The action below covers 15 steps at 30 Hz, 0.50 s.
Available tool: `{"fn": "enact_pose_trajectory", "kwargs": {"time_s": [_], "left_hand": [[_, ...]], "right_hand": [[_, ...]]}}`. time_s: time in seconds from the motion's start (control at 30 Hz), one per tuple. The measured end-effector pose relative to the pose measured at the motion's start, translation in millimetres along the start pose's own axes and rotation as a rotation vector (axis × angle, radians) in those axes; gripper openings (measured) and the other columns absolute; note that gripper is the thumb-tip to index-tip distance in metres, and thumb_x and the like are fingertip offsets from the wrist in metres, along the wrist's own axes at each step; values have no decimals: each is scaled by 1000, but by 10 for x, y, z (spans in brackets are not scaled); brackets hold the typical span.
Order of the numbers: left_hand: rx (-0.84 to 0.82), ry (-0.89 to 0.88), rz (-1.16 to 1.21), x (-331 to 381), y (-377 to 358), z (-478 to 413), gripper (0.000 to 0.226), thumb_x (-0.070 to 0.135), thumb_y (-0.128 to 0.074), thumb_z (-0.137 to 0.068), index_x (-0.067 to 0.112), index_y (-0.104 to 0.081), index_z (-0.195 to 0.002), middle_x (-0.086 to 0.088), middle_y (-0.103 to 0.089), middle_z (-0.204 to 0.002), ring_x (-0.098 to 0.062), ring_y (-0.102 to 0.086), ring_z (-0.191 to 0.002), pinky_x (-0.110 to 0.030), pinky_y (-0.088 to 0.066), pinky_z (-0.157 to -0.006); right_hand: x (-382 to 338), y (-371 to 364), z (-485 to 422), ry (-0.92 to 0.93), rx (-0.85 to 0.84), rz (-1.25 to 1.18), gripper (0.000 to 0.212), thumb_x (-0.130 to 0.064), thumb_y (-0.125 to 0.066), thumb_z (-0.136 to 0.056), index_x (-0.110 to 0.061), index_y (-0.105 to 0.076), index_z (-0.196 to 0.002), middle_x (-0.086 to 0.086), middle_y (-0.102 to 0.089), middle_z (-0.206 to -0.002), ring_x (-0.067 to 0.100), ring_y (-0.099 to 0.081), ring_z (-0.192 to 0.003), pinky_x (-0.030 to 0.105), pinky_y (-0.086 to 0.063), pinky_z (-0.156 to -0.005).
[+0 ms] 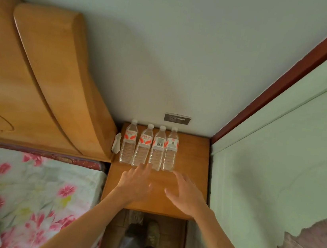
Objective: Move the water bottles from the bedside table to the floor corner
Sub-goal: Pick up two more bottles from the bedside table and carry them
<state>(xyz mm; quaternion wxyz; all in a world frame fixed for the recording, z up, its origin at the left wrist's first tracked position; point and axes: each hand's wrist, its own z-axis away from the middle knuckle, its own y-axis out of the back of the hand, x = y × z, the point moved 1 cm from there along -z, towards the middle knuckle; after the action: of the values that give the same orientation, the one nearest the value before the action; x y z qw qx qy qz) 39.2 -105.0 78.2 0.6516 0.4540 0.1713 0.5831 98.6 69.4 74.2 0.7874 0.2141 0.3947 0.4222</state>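
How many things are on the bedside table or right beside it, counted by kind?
water bottles: 4
white crumpled tissue or cloth, at the table's left edge: 1
Total: 5

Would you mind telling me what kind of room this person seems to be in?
Most likely a bedroom: there is a wooden headboard, a flowered bedsheet in front of it, and a bedside table holding four water bottles below a wall socket.
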Motion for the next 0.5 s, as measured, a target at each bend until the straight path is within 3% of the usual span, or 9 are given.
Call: {"fn": "enact_pose_trajectory", "kwargs": {"time_s": [0.23,0.5], "left_hand": [[-30,-25,-2,-155,6,-448,60,45,-48,-93,23,-22,-142,-7,-47,-134,-26,-55,-116,-41,-47,-92],[-87,7,12,-206,-209,-1011,68,39,-52,-93,21,-18,-149,-10,-38,-145,-32,-47,-128,-46,-44,-101]], "right_hand": [[-33,12,-392,-49,12,-24,70,-57,-51,-93,-35,-18,-151,-6,-29,-156,20,-39,-139,46,-38,-110],[208,-51,-938,-129,15,-46,70,-52,-54,-93,-32,-20,-151,-3,-34,-151,22,-46,-132,45,-42,-104]]}}
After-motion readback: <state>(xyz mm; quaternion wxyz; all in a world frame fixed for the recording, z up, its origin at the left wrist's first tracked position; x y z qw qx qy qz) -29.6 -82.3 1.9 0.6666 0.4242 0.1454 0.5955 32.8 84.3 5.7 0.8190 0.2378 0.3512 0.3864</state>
